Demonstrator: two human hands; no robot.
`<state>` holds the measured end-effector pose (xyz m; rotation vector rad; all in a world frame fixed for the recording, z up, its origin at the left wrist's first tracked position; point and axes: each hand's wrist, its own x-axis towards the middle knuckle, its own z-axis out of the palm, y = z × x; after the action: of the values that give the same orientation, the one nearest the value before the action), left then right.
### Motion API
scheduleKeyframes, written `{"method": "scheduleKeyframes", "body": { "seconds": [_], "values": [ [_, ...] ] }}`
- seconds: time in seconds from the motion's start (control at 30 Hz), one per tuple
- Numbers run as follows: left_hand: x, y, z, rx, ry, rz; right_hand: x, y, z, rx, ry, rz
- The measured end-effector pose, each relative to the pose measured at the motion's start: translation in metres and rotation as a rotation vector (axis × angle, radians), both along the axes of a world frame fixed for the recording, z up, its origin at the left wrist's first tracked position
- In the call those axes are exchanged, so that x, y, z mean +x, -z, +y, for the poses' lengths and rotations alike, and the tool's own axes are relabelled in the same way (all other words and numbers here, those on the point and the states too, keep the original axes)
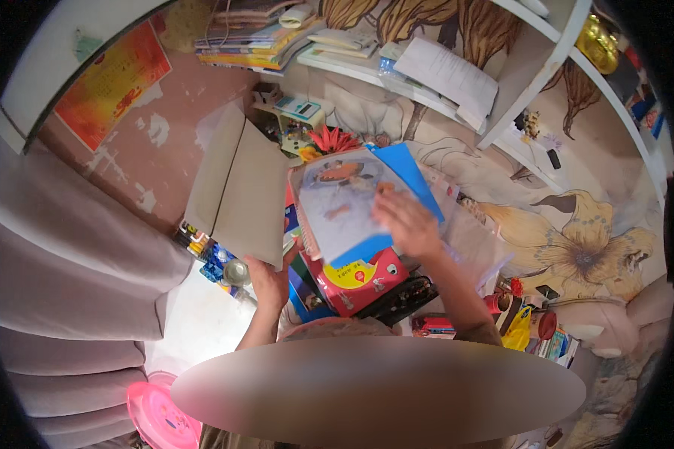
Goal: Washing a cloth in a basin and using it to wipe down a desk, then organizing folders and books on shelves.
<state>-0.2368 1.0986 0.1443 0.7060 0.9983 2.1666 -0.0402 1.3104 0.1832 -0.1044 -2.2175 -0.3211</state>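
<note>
My left hand grips the lower edge of a large grey-beige cardboard folder, which stands tilted with a dark fold line down it. My right hand, blurred, is over the right side of a white sheet with a coloured picture. Whether its fingers pinch the sheet cannot be made out. Under the sheet lie a bright blue sheet and a spiral-bound pad, partly hidden. Below these sits a red box with a yellow panel that bears writing.
Behind the pad are red artificial flowers and a small organiser with a calculator. A glass jar stands left of my left hand. White shelves hold books and papers. A grey sofa and a pink basin are at left.
</note>
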Motion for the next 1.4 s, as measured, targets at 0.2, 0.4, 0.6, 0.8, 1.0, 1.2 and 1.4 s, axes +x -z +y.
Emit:
{"method": "scheduleKeyframes", "body": {
  "seconds": [0.2, 0.4, 0.6, 0.8, 1.0, 1.2, 1.4],
  "values": [
    [-0.004, -0.001, -0.026, 0.061, -0.123, 0.000, -0.048, -0.127, 0.051, -0.116, 0.040, 0.056],
    [-0.011, 0.006, -0.052, 0.050, -0.316, -0.044, -0.094, -0.219, 0.052, -0.124, 0.234, -0.184],
    [-0.019, 0.019, -0.065, 0.037, -0.404, 0.110, -0.098, -0.246, 0.068, -0.394, -0.002, -0.023],
    [-0.023, 0.029, -0.056, -0.053, -0.499, 0.118, -0.098, -0.194, 0.124, -0.828, -0.145, -0.247],
    [-0.013, 0.077, -0.019, -0.122, -0.216, 0.911, -0.114, -0.065, 0.157, -0.885, 0.170, -0.657],
    [0.001, 0.061, 0.015, -0.422, 0.121, 1.275, -0.105, -0.005, 0.176, -0.869, 0.282, -0.494],
    [0.002, 0.065, 0.016, -0.321, 0.097, 1.252, -0.102, -0.060, 0.137, -0.792, 0.300, -0.382]
  ]
}}
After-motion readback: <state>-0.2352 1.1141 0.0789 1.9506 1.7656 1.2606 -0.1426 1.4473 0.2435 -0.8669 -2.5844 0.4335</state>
